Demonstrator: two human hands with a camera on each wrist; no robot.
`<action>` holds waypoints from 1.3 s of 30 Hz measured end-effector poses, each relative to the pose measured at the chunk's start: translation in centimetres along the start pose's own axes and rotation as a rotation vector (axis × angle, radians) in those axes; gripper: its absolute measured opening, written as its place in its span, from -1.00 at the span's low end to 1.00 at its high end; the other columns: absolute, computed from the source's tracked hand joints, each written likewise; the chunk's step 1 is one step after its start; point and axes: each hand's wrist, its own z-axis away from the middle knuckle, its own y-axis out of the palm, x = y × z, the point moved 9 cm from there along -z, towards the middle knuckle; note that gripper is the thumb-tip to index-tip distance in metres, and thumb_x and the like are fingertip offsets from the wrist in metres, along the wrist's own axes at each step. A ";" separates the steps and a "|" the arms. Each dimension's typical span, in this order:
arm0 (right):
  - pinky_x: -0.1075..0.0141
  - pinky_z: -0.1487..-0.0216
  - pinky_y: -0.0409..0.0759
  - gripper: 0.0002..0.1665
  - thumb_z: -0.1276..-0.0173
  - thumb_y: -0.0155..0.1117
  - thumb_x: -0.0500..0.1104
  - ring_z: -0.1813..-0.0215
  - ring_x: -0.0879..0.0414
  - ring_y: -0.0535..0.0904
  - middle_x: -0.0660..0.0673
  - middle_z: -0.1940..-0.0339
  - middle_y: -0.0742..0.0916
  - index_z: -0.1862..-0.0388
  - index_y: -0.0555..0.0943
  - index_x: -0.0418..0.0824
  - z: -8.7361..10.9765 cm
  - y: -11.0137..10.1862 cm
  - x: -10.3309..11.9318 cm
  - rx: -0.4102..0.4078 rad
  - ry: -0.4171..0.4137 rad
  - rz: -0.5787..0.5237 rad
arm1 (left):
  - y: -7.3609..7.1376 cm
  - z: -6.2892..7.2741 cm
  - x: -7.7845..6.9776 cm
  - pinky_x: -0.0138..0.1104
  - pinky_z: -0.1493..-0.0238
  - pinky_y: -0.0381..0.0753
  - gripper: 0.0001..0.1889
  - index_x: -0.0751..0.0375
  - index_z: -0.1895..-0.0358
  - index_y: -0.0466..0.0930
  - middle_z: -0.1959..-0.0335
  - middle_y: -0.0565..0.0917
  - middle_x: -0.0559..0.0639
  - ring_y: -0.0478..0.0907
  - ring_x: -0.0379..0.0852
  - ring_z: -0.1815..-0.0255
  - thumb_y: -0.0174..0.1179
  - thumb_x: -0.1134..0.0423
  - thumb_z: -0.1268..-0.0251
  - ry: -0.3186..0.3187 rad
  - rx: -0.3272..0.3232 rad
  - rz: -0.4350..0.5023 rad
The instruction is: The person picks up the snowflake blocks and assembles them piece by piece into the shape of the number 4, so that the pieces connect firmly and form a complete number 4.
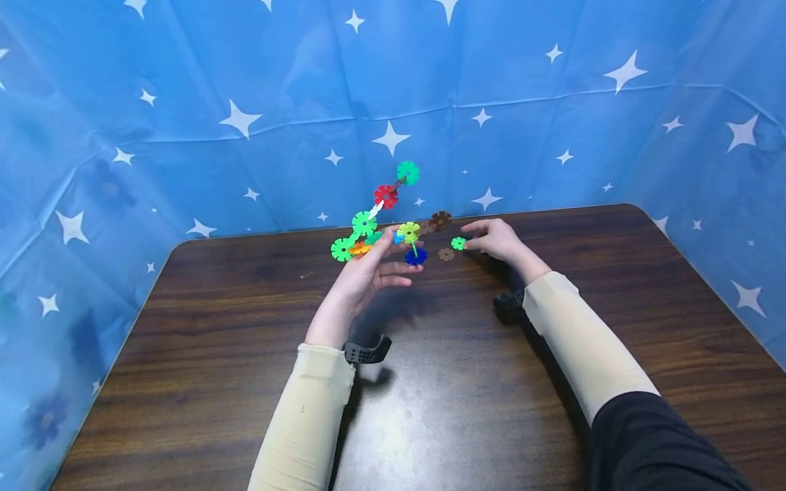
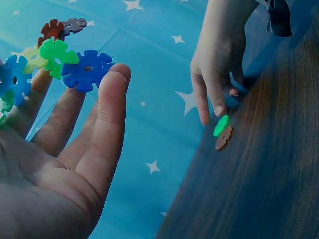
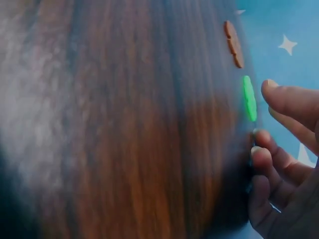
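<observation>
My left hand (image 1: 364,276) holds up a branching chain of interlocking plastic flower discs (image 1: 364,224) between thumb and index finger, its other fingers spread out. Green, red, orange, yellow, brown and blue pieces make up the chain; a dark blue disc (image 2: 87,69) sits by the fingers in the left wrist view. Out to the right, my right hand (image 1: 499,242) reaches down beside a loose green disc (image 1: 458,243), fingers slightly bent. In the right wrist view that green disc (image 3: 249,98) lies on the table, with thumb and fingertips apart from it.
A loose brown disc (image 1: 445,254) lies on the dark wood-grain table (image 1: 467,382), just left of the green one. Behind the table's far edge hangs a blue curtain (image 1: 522,157) with white stars. Both wrists wear black bands.
</observation>
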 end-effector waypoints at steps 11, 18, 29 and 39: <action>0.12 0.16 0.43 -0.50 -0.33 0.33 -0.10 0.15 -0.06 0.46 -0.26 -0.23 0.57 -0.24 0.57 -0.19 -0.5 0.7 0.0 0.010 0.048 0.123 | 0.2 0.0 0.0 -0.18 0.09 0.64 -0.32 0.12 -0.41 0.28 -0.27 0.48 0.15 0.65 0.10 0.01 0.01 -0.24 -0.39 0.001 0.000 0.009; 0.15 0.18 0.39 -0.57 -0.30 0.36 -0.08 0.23 -0.02 0.42 -0.22 -0.09 0.64 -0.13 0.65 -0.17 -0.6 0.8 0.2 -0.016 0.067 0.178 | 0.4 0.0 -0.1 -0.20 0.13 0.65 -0.36 0.13 -0.41 0.28 -0.27 0.48 0.18 0.58 0.24 -0.08 -0.03 -0.20 -0.44 0.012 0.017 0.013; 0.20 0.39 0.47 -0.86 -0.36 0.22 -0.30 0.41 0.01 0.46 -0.16 0.36 0.59 0.13 0.53 -0.32 -0.6 1.6 1.4 0.059 -0.056 -0.004 | 0.2 0.0 0.0 -0.12 0.06 0.63 -0.38 0.10 -0.42 0.27 -0.26 0.48 0.18 0.41 0.41 -0.19 -0.02 -0.18 -0.45 0.004 0.006 0.018; 0.17 0.25 0.67 -0.71 -0.40 0.18 -0.31 0.34 -0.06 0.67 -0.14 0.29 0.70 -0.06 0.57 -0.40 1.6 -4.0 9.3 -0.030 -0.210 -0.485 | 0.5 -0.2 -0.1 -0.20 0.13 0.65 -0.35 0.13 -0.43 0.24 -0.31 0.42 0.28 0.46 0.39 -0.15 -0.02 -0.18 -0.45 0.018 0.024 0.019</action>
